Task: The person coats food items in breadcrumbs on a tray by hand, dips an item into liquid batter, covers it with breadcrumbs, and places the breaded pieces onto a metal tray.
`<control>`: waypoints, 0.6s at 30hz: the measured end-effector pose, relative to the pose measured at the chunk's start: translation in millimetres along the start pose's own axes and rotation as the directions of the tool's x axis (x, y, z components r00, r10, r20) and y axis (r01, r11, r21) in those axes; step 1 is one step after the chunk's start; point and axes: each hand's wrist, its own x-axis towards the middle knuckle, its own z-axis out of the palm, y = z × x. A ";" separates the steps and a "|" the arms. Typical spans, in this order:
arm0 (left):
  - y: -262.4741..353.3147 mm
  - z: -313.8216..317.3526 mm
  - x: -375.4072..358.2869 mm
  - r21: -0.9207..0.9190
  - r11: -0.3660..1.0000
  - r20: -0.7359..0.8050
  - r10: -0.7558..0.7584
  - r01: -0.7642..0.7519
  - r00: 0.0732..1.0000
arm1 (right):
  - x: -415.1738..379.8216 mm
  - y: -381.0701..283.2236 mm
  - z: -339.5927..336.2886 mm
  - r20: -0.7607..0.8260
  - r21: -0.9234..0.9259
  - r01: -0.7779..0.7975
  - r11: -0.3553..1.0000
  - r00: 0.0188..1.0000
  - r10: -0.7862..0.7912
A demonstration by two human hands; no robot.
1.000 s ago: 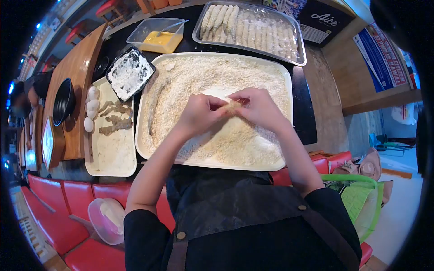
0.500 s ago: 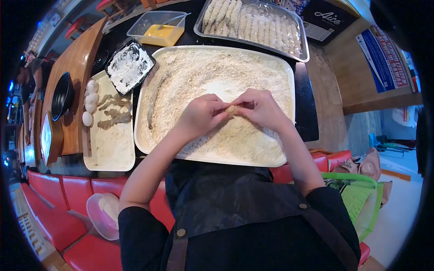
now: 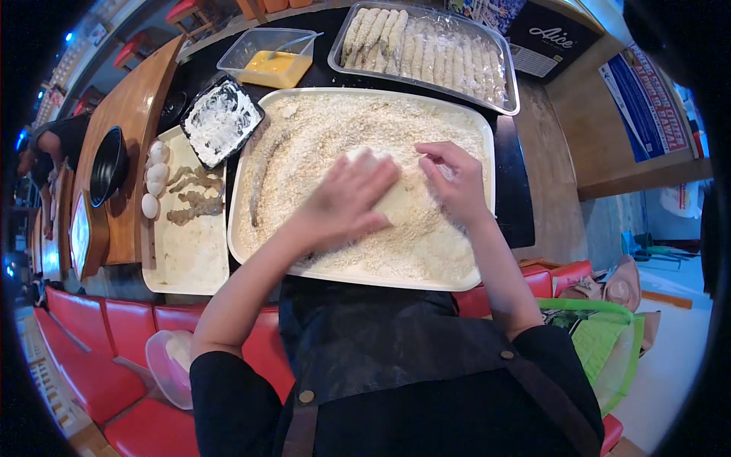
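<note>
A large cream tray holds a bed of pale breadcrumbs. My left hand is over the middle of the crumbs, palm down with its fingers spread, somewhat blurred. To its right, my right hand hovers at the crumbs with thumb and forefinger apart; I see nothing held in it. One long coated shrimp lies along the tray's left side. The coated piece that was between my fingers cannot be made out now. Several raw shrimp lie on a smaller cream tray to the left.
A black dish of white flour overlaps the smaller tray. Behind it stands a clear container of yellow batter with a spoon. A metal tray holds rows of breaded shrimp. Several eggs and a black bowl are left.
My hands were pinching a small crumb-coated piece together at the tray's middle. They have separated: the left has opened flat over the crumbs, the right has moved rightward.
</note>
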 end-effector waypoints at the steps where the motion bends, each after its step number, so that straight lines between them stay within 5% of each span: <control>1: -10.8 -4.9 -2.1 0.045 0.998 -0.027 -0.038 0.039 0.999 | -1.0 2.4 -0.2 -0.023 0.011 -0.009 1.000 1.000 0.009; 3: -18.8 -9.6 -2.3 0.125 0.989 -0.060 -0.068 0.075 0.996 | -0.6 6.7 0.2 -0.070 0.038 -0.019 0.999 0.997 0.022; 8: 33.9 13.8 14.8 -0.155 0.988 0.108 0.044 -0.027 0.993 | 0.4 5.9 2.2 -0.066 0.005 -0.016 1.000 0.998 0.016; 11: 46.8 15.0 14.1 -0.193 0.980 0.045 0.065 -0.055 0.997 | -1.3 12.1 2.7 -0.091 0.017 -0.012 1.000 0.996 0.013; 18: -24.2 6.3 4.4 0.058 0.986 -0.079 -0.154 0.158 0.985 | -1.7 12.4 0.6 -0.072 -0.040 -0.031 0.999 0.997 0.028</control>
